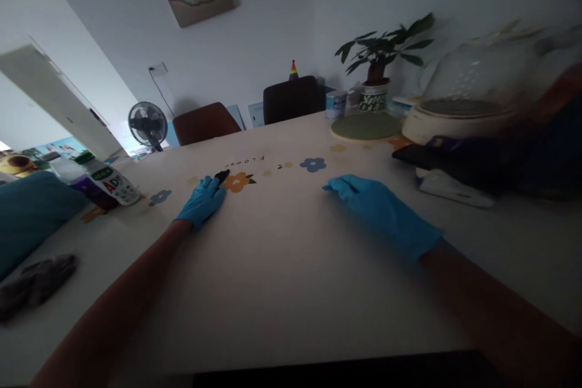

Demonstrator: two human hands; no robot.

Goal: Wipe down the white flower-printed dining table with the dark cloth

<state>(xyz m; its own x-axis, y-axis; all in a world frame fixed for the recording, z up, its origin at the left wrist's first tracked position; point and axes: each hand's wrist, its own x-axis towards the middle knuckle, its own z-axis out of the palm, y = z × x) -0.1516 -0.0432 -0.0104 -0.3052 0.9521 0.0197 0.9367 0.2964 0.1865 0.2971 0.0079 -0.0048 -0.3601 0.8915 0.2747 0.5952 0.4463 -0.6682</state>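
My left hand [202, 201], in a blue glove, lies on the white tabletop [268, 267] left of centre, palm down with its fingers stretched forward. Right at its fingertips is a small black patch [222, 176]; whether this is a loose thing or part of the print, I cannot tell. Beside it is a printed orange flower [237, 182]. My right hand [379, 209], gloved in blue too, is over the right half of the table, fingers pointing left and loosely extended. Nothing shows in it. A printed blue flower [313, 164] is just beyond its fingertips.
Bottles [111, 182] stand at the left edge, with a dark crumpled cloth [39, 285] nearer me. On the right are a green round mat [366, 125], a potted plant [375, 94], a can [336, 105] and a clear-domed appliance [459, 124]. Chairs [293, 99] line the far side.
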